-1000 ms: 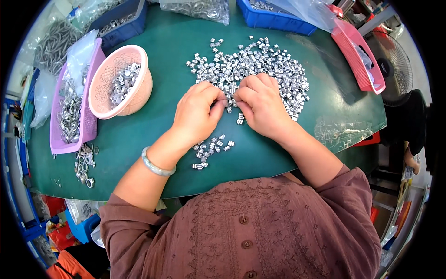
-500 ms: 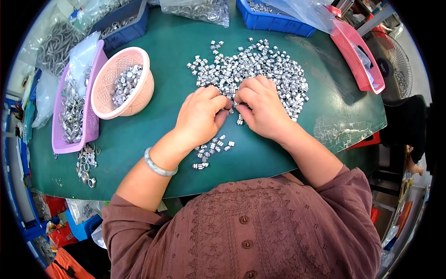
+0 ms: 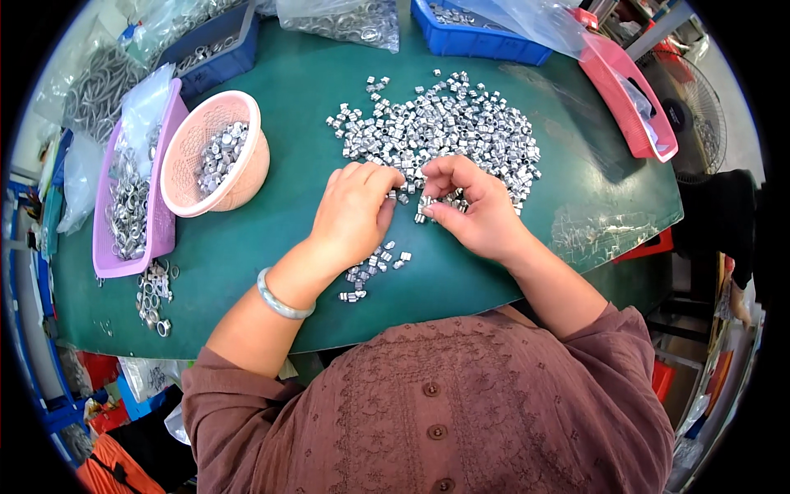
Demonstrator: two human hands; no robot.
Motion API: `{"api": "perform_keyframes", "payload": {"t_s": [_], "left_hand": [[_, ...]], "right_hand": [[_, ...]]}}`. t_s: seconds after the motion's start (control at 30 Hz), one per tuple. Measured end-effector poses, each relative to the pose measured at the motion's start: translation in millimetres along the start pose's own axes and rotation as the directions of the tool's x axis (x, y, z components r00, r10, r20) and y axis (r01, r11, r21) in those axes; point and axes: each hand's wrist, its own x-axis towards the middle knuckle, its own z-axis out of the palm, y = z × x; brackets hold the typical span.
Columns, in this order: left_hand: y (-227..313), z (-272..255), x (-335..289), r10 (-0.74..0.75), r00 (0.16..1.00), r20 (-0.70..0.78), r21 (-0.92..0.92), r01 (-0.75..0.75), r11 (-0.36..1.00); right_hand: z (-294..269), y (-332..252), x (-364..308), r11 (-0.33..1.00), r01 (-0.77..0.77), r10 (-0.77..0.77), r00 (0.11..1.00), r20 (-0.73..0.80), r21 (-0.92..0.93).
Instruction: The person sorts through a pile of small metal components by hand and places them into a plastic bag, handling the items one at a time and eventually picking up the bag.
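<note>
A broad pile of small silver metal pieces (image 3: 469, 115) lies on the green table (image 3: 271, 239), just beyond both hands. My left hand (image 3: 350, 210), a pale bangle (image 3: 281, 295) on its wrist, is curled at the pile's near edge. Small silver pieces (image 3: 393, 196) show at its fingertips, and it seems to pinch one; its grip is partly hidden. To the right, my right hand (image 3: 477, 210) has thumb and forefinger apart. Its thumb tip is beside a few pieces (image 3: 422, 209). A smaller group of pieces (image 3: 377, 262) lies below my left hand.
On the left stand a pink round basket (image 3: 253, 177) of silver pieces and a purple basket (image 3: 105, 239) of metal rings, with loose rings (image 3: 152, 300) nearby. Blue bins (image 3: 490, 45) and a clear bag (image 3: 341, 23) line the back. A pink-red basket (image 3: 613, 103) and fan (image 3: 699, 123) are right.
My hands have drawn apart a little from where their fingertips nearly met. My right hand has moved slightly nearer me and its thumb and forefinger have spread.
</note>
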Motion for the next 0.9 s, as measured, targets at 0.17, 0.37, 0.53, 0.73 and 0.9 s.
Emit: {"api": "perform_keyframes", "payload": {"t_s": [0.17,0.37,0.53,0.73,0.9], "left_hand": [[-2,-3,-2,-0.041,0.999,0.024,-0.126,0.044,0.991],[-8,-8,-4,0.017,0.999,0.051,-0.154,-0.009,0.988],[-11,-13,-7,0.024,0.998,0.063,-0.096,-0.018,0.995],[-7,-17,-8,-0.042,0.995,0.088,-0.049,0.047,0.998],[2,-17,-9,0.028,0.993,0.118,-0.106,-0.016,0.994]], "right_hand": [[1,-1,-4,0.999,0.04,-0.04,0.999,-0.004,-0.016],[-4,-1,-9,0.917,0.261,-0.233,0.964,0.125,-0.301],[1,-1,-26,0.755,0.357,-0.276,0.934,0.227,-0.55],[-2,-12,-36,0.757,0.35,-0.236,0.934,0.268,-0.551],[-2,-7,-42,0.772,0.359,-0.233,0.928,0.291,-0.525]]}}
